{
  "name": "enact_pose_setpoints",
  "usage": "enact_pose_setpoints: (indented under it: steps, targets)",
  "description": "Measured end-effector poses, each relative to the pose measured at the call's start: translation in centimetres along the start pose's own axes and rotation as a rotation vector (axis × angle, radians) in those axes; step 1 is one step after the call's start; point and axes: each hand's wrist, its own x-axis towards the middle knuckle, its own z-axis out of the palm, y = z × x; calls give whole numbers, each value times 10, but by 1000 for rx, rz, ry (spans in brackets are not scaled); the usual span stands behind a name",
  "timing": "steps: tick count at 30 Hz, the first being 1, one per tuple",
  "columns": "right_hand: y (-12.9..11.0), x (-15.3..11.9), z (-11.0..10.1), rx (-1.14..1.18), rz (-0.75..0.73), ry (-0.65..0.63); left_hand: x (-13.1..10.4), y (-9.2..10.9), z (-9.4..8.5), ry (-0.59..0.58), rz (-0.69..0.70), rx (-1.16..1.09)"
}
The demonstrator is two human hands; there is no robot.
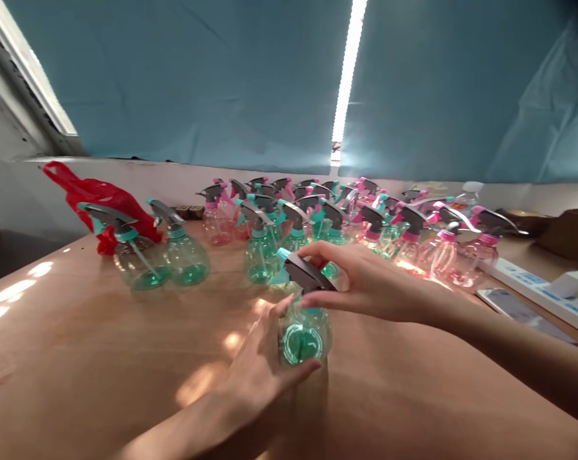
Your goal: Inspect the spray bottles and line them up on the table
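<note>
A green-tinted clear spray bottle (304, 338) is held over the front middle of the wooden table (126, 358). My left hand (263, 358) is closed round the bottle's body from the left, its thumb along the lower front. From the right, my right hand (360, 281) grips the grey and teal spray head (308, 271) of the same bottle, with fingers over its top and thumb at its near side. The spray head sits at the bottle's neck; whether it is fully screwed down I cannot tell.
Two green spray bottles (188, 259) stand at the left by a red plastic bag (111, 198). Several green and pink spray bottles (257, 255) crowd the back. To the right lie a phone (514, 306), a white power strip (529, 281) and a brown box (570, 233).
</note>
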Motion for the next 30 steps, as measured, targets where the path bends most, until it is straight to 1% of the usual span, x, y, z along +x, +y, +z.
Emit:
enact_pose_setpoints:
  steps: [2, 4, 7, 12, 14, 16, 20, 22, 24, 27, 28, 30]
  targets:
    - [17, -23, -8, 84, 39, -16, 12, 14, 12, -80, 68, -63]
    - [34, -44, -14, 162, 60, -16, 26, 25, 27, -129, 130, -115]
    - [53, -66, -21, 242, 90, 32, 46, 39, 53, -197, 195, -167]
    - [70, -89, -38, 284, 158, 162, 79, 56, 100, -255, 303, -244]
    - [80, -95, -42, 329, 196, 207, 92, 62, 114, -269, 338, -273]
    - [93, -99, -43, 375, 215, 235, 104, 66, 123, -275, 370, -272]
    - [116, -102, -38, 412, 219, 373, 120, 68, 131, -297, 381, -210]
    - [123, -99, -37, 416, 206, 385, 123, 65, 131, -299, 393, -169]
    - [125, -94, -36, 423, 173, 397, 122, 60, 130, -287, 399, -108]
    - [124, -85, -38, 437, 135, 449, 118, 47, 123, -281, 378, 12]
    - [123, -82, -39, 443, 134, 451, 117, 42, 121, -280, 372, 54]
    - [123, -79, -41, 439, 150, 412, 114, 33, 115, -291, 368, 132]
